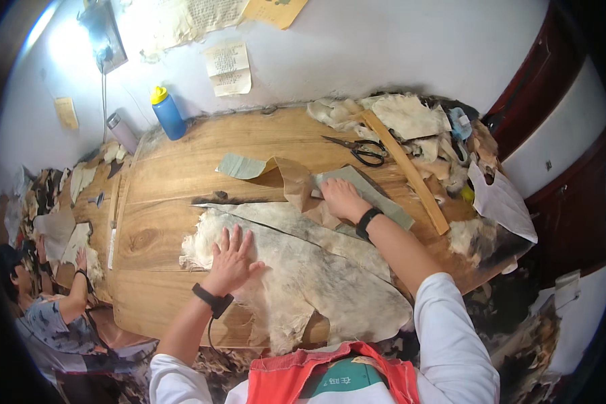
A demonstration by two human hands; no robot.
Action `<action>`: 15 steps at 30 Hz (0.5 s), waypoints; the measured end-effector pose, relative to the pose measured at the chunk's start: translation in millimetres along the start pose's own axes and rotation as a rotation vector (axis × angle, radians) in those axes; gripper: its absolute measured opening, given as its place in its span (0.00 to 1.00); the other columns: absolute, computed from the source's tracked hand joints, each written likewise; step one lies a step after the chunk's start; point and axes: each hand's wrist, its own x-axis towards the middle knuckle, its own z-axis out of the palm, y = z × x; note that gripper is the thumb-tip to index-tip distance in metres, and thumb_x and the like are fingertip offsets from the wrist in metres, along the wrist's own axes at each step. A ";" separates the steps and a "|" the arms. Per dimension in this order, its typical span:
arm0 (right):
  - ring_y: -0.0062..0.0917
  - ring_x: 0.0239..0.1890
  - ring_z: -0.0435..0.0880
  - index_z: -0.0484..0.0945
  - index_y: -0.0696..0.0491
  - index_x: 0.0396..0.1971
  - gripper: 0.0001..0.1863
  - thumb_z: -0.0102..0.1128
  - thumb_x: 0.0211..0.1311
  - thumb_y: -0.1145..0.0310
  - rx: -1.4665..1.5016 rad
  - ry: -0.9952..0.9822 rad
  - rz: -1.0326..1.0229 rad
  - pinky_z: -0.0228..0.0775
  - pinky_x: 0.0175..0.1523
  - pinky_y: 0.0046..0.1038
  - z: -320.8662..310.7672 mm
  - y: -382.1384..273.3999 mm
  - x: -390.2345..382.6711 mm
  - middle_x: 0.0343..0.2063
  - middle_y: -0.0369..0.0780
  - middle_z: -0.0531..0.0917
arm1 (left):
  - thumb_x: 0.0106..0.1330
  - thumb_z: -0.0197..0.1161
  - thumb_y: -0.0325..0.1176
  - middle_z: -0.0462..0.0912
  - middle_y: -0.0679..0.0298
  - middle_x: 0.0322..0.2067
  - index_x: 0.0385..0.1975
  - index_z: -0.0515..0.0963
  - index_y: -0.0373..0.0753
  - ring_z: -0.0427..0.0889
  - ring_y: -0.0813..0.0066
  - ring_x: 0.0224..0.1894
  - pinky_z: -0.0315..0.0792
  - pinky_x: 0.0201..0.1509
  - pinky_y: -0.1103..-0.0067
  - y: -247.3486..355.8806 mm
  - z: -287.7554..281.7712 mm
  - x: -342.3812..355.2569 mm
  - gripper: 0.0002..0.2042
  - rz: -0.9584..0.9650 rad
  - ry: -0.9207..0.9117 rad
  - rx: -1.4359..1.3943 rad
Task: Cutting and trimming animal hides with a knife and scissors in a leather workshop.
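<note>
Two hands, left hand [230, 259] fingers spread flat on pale hide [303, 269], right hand [342, 198] pressing brown paper pattern [296, 185], paper notices [228, 67] on wall

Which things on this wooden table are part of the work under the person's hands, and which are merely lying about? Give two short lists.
In use:
- pale hide, pressed flat by the left hand
- grey-green pattern piece under the right hand
- brown paper beside it

Lying about:
- scissors
- wooden strip
- blue bottle
- grey flask
- fur scraps
</note>
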 end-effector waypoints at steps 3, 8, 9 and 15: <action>0.45 0.48 0.81 0.72 0.59 0.43 0.17 0.56 0.52 0.74 0.083 -0.153 0.068 0.74 0.50 0.44 -13.7 9.6 10.4 0.40 0.51 0.81 | 0.65 0.53 0.65 0.44 0.47 0.75 0.75 0.50 0.43 0.40 0.36 0.75 0.44 0.68 0.37 0.2 10.6 5.2 0.45 -0.058 -0.022 0.010; 0.47 0.42 0.85 0.80 0.58 0.38 0.14 0.58 0.48 0.72 0.141 -0.101 0.101 0.78 0.45 0.44 -39.7 18.6 3.8 0.37 0.52 0.84 | 0.65 0.56 0.60 0.46 0.45 0.74 0.73 0.53 0.41 0.43 0.34 0.74 0.45 0.69 0.38 2.5 9.0 -1.7 0.42 -0.067 0.003 -0.040; 0.47 0.40 0.86 0.84 0.57 0.33 0.11 0.58 0.49 0.71 0.145 0.018 0.168 0.79 0.44 0.44 -50.5 20.2 -6.1 0.35 0.52 0.85 | 0.66 0.57 0.58 0.46 0.44 0.74 0.73 0.53 0.39 0.44 0.35 0.74 0.47 0.69 0.39 -0.7 10.7 -8.0 0.41 -0.059 0.011 -0.077; 0.43 0.33 0.86 0.85 0.58 0.32 0.16 0.64 0.54 0.60 0.227 -0.029 0.707 0.77 0.41 0.40 -66.2 95.6 -79.4 0.30 0.50 0.86 | 0.66 0.62 0.47 0.59 0.47 0.69 0.66 0.64 0.35 0.52 0.44 0.73 0.53 0.71 0.50 19.2 8.2 -36.4 0.33 0.115 0.207 -0.233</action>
